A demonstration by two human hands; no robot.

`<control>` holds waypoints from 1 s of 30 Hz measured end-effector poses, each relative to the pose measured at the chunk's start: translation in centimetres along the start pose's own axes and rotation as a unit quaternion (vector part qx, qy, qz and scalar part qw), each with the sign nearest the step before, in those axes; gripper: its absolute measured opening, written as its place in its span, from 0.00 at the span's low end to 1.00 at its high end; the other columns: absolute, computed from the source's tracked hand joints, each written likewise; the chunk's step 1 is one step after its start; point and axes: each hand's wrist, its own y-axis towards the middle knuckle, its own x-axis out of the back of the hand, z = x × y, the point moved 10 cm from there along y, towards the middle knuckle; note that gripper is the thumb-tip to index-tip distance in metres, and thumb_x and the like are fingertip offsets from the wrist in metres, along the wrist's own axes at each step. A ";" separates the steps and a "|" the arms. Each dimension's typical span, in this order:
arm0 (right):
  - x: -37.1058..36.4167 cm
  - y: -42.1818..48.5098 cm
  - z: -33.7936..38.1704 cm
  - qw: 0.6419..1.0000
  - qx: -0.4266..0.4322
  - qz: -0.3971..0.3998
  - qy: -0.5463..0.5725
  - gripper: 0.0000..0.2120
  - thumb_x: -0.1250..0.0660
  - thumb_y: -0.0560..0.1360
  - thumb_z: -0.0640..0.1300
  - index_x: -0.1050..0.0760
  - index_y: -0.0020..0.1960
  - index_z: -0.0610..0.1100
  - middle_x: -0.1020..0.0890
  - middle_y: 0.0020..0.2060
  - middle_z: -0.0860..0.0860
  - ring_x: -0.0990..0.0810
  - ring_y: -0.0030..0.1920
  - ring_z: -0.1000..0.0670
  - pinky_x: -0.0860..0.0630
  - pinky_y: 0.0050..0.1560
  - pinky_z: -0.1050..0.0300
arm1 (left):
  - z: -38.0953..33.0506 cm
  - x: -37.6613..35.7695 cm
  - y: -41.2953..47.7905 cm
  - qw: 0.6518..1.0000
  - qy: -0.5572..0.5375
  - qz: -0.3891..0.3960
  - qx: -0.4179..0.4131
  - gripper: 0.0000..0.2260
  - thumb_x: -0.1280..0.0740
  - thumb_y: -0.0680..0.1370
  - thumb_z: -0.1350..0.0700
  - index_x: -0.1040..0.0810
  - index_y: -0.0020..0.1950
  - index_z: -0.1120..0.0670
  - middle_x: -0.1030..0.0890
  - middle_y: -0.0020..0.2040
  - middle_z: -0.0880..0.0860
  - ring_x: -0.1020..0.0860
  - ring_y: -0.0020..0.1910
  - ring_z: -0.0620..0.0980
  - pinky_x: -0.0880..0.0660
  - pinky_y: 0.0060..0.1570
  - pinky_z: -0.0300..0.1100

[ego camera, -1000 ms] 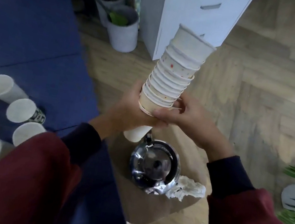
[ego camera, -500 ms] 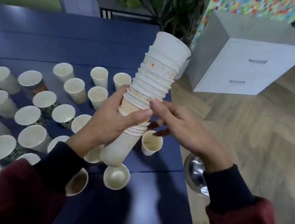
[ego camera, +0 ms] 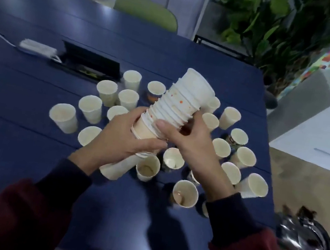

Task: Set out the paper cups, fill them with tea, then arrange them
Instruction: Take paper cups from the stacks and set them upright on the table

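Note:
A tall stack of nested paper cups (ego camera: 182,103) tilts up and to the right over the blue table (ego camera: 20,99). My left hand (ego camera: 121,139) grips the lower part of the stack. My right hand (ego camera: 186,137) pinches the stack's middle from the right side. Several single paper cups stand upright on the table around and under my hands, such as one at the left (ego camera: 63,116) and one at the right (ego camera: 253,185). Two near cups (ego camera: 185,193) (ego camera: 147,167) hold a little brown liquid.
A shiny metal kettle (ego camera: 305,237) sits low at the right beyond the table edge. A black cable box (ego camera: 90,63) and a white adapter (ego camera: 36,47) lie on the table behind the cups. Green chairs, plants and a white drawer cabinet (ego camera: 329,138) stand around.
The view swung from the floor and kettle onto the table. The stack, held in both hands, now hangs over the set-out cups, and my right hand closed onto its middle.

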 end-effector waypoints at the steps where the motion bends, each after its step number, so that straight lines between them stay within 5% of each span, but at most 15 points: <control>1: -1.6 0.3 -0.1 1.000 0.000 0.002 -0.001 0.28 0.21 0.72 0.44 0.29 0.67 0.45 0.16 0.58 0.53 0.17 0.57 0.58 0.21 0.59 0.58 | 0.7 1.3 -0.6 1.000 -0.003 -0.009 0.003 0.31 0.22 0.64 0.38 0.23 0.64 0.44 0.16 0.55 0.42 0.18 0.54 0.42 0.21 0.56 0.48; 5: -6.2 1.0 0.2 1.000 0.006 0.008 -0.010 0.31 0.18 0.68 0.51 0.28 0.65 0.46 0.16 0.57 0.54 0.17 0.57 0.56 0.20 0.61 0.49 | 2.8 5.3 -2.6 0.999 0.011 -0.030 0.012 0.27 0.20 0.68 0.42 0.24 0.64 0.43 0.16 0.56 0.44 0.18 0.55 0.44 0.21 0.58 0.52; 8: -7.7 0.9 1.0 1.000 0.018 0.003 -0.012 0.30 0.19 0.68 0.50 0.28 0.66 0.49 0.16 0.57 0.57 0.17 0.56 0.59 0.20 0.59 0.54 | 3.6 7.0 -4.0 0.999 0.016 -0.050 0.014 0.27 0.20 0.67 0.42 0.24 0.63 0.43 0.16 0.54 0.42 0.18 0.54 0.42 0.21 0.56 0.49; 12: -8.0 1.3 2.7 0.999 0.044 -0.022 0.015 0.30 0.20 0.69 0.50 0.29 0.67 0.50 0.17 0.57 0.58 0.18 0.58 0.58 0.20 0.61 0.47 | 5.2 9.1 -6.5 0.993 0.024 -0.105 0.043 0.29 0.20 0.67 0.41 0.26 0.64 0.42 0.18 0.56 0.39 0.19 0.55 0.40 0.21 0.56 0.48; 18: -6.0 1.5 2.5 0.993 0.053 -0.062 0.080 0.26 0.21 0.71 0.47 0.28 0.64 0.49 0.16 0.54 0.58 0.17 0.57 0.56 0.19 0.60 0.43 | 9.0 12.1 -10.9 0.956 0.002 -0.283 0.077 0.29 0.18 0.67 0.53 0.31 0.61 0.42 0.21 0.54 0.42 0.22 0.53 0.40 0.25 0.48 0.36; 21: -5.5 0.7 -0.1 0.995 0.030 -0.054 0.081 0.28 0.21 0.71 0.48 0.29 0.67 0.47 0.17 0.57 0.54 0.17 0.57 0.54 0.20 0.60 0.42 | 11.3 13.9 -13.1 0.924 0.022 -0.376 0.065 0.30 0.21 0.65 0.51 0.35 0.55 0.32 0.29 0.59 0.47 0.27 0.61 0.53 0.26 0.57 0.47; 24: -5.4 -0.7 -2.6 0.996 0.000 -0.051 0.066 0.33 0.21 0.67 0.54 0.28 0.68 0.48 0.16 0.58 0.55 0.17 0.58 0.53 0.20 0.60 0.40 | 14.7 15.8 -15.2 0.894 0.033 -0.437 0.097 0.29 0.21 0.64 0.52 0.33 0.57 0.41 0.28 0.58 0.48 0.27 0.61 0.59 0.25 0.59 0.56; 27: -4.9 -1.7 -4.3 0.995 -0.025 -0.070 0.068 0.35 0.20 0.64 0.58 0.27 0.67 0.49 0.16 0.58 0.55 0.17 0.58 0.53 0.20 0.59 0.40 | 17.3 17.2 -15.9 0.878 0.010 -0.461 0.125 0.31 0.20 0.64 0.50 0.32 0.60 0.53 0.27 0.60 0.60 0.24 0.58 0.59 0.23 0.57 0.58; 30: -4.3 -2.8 -6.1 0.990 -0.049 -0.100 0.082 0.35 0.20 0.64 0.57 0.28 0.67 0.48 0.16 0.58 0.53 0.17 0.59 0.51 0.20 0.59 0.38 | 17.7 17.4 -15.6 0.882 0.013 -0.455 0.124 0.29 0.20 0.66 0.48 0.35 0.58 0.44 0.27 0.61 0.56 0.24 0.58 0.54 0.24 0.58 0.58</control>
